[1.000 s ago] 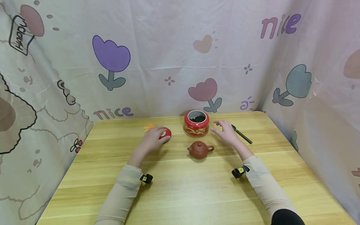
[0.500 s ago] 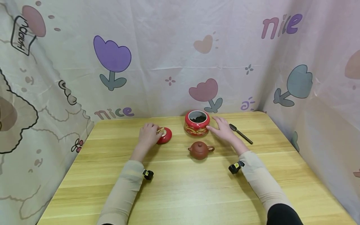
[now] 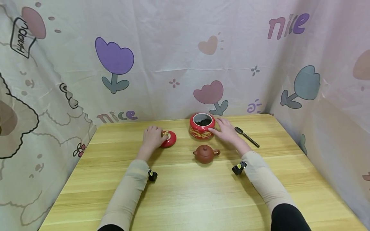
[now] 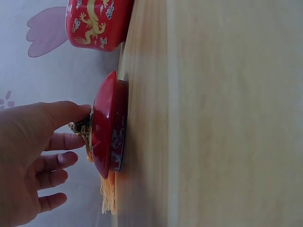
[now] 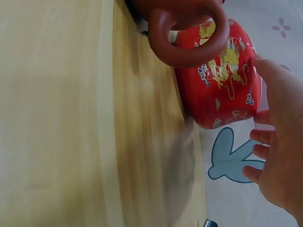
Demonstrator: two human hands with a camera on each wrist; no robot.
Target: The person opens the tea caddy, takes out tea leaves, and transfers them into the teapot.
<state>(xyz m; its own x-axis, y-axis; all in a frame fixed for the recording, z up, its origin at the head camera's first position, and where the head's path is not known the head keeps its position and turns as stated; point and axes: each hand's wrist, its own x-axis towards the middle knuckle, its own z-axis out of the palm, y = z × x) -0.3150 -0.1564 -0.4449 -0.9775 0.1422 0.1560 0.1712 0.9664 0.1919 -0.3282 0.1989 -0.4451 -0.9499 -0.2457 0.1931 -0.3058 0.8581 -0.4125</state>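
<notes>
With thumb and forefinger my left hand (image 3: 151, 138) pinches the gold knob (image 4: 84, 126) of a red lid (image 3: 170, 140). The lid lies on the table, an orange tassel (image 4: 108, 193) hanging beside it. A red jar (image 3: 199, 131) with gold dragons stands without its lid, dark leaves (image 3: 203, 122) inside. At its right side is my right hand (image 3: 229, 132); the thumb touches the jar's upper edge and the fingers are spread, fairly straight, beside it. In front of the jar sits a brown clay teapot (image 3: 204, 154), its handle (image 5: 163, 40) towards the right.
A black spoon (image 3: 247, 137) lies on the wooden table (image 3: 190, 199) to the right of my right hand. Behind the table's far edge hangs a printed curtain (image 3: 162, 48), which also closes off both sides.
My left hand has gone from resting over the lid to pinching its knob, and the tassel is hidden in the head view. My right hand has moved left to the jar.
</notes>
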